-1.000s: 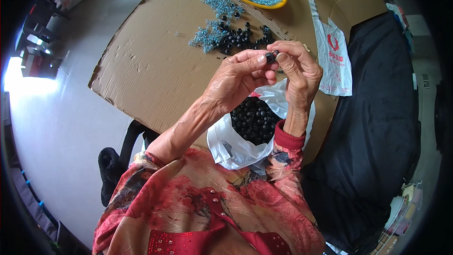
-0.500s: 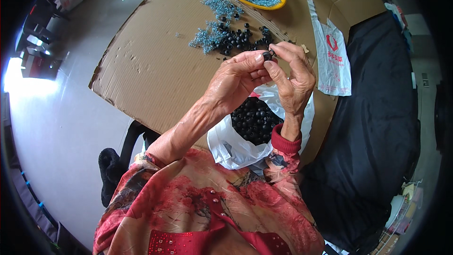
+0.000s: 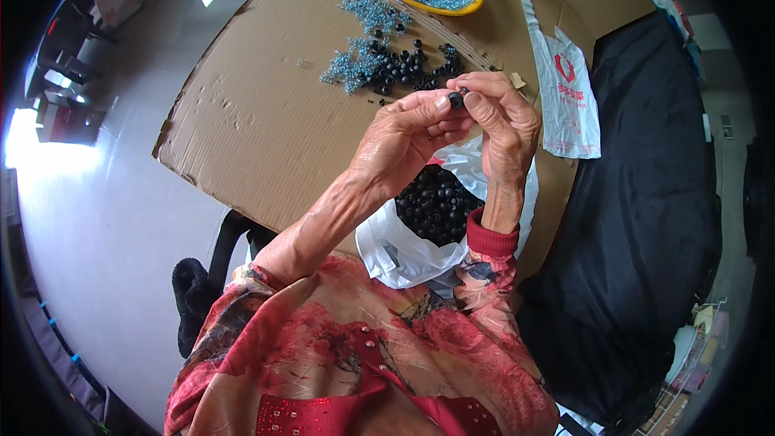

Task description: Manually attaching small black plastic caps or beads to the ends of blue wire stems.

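Note:
A small round black piece (image 3: 456,100), shaped like a bead or a little wheel, is pinched between the thumb and fingers of my left hand (image 3: 404,123). My right hand (image 3: 510,121) closes in from the other side, thumb and fingertips touching that piece. Something tiny and dark sits at the right fingertips, too small to name. Below both hands a white plastic bag (image 3: 381,244) lies open, full of similar black pieces (image 3: 437,203). Just beyond my fingers, loose black pieces (image 3: 406,69) lie scattered on cardboard (image 3: 242,105), next to a heap of tiny blue-grey pieces (image 3: 349,69).
At the far side stands a yellow bowl (image 3: 479,2) filled with the same tiny blue-grey pieces. A flattened white plastic bag (image 3: 575,133) with red print lies on the right. Beside it hangs black cloth (image 3: 646,194). The cardboard's left edge drops to a pale floor (image 3: 121,234).
My right thumb and fingers have closed further over the black piece, so the tiny part at their tips shows less. The left hand keeps its pinch. The whole view has shifted slightly.

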The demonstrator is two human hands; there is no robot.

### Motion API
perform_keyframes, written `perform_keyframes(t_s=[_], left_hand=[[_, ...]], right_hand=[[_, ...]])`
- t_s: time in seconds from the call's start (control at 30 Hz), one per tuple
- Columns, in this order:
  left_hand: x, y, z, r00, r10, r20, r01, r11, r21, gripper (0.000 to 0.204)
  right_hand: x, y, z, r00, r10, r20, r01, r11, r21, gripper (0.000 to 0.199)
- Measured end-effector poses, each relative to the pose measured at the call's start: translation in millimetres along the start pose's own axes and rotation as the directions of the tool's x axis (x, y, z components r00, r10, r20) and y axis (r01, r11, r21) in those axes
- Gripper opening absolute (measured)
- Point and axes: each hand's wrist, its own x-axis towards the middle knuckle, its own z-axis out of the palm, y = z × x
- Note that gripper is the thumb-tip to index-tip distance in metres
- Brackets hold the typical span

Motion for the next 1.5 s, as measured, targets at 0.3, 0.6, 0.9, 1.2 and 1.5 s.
perform_keyframes(t_s=[0.3, 0.6, 0.9, 1.2, 1.5], left_hand=[[3, -1, -6, 0.999, 0.018, -0.029, -0.018, 1.000, 0.007, 0.024], [3, -2, -3, 0.999, 0.025, -0.020, -0.025, 1.000, -0.015, 0.024], [2, -4, -3, 0.999, -0.002, -0.045, 0.001, 0.999, -0.036, 0.024], [-1, -4, 4, 0.999, 0.015, -0.038, -0.017, 0.999, -0.046, 0.021], [-2, -8, 4, 0.997, 0.065, -0.047, -0.067, 0.997, -0.041, 0.021]], right_hand=[[2, 7, -2, 0.998, 0.058, 0.001, -0.058, 0.994, 0.088, 0.010], [-3, -4, 2, 0.951, -0.303, 0.059, 0.297, 0.849, -0.438, 0.024], [-2, -1, 0, 0.871, -0.460, 0.174, 0.470, 0.672, -0.573, 0.030], [-5, -2, 1, 0.869, -0.461, 0.177, 0.465, 0.645, -0.606, 0.030], [-4, -5, 2, 0.819, -0.532, 0.215, 0.536, 0.576, -0.617, 0.028]])
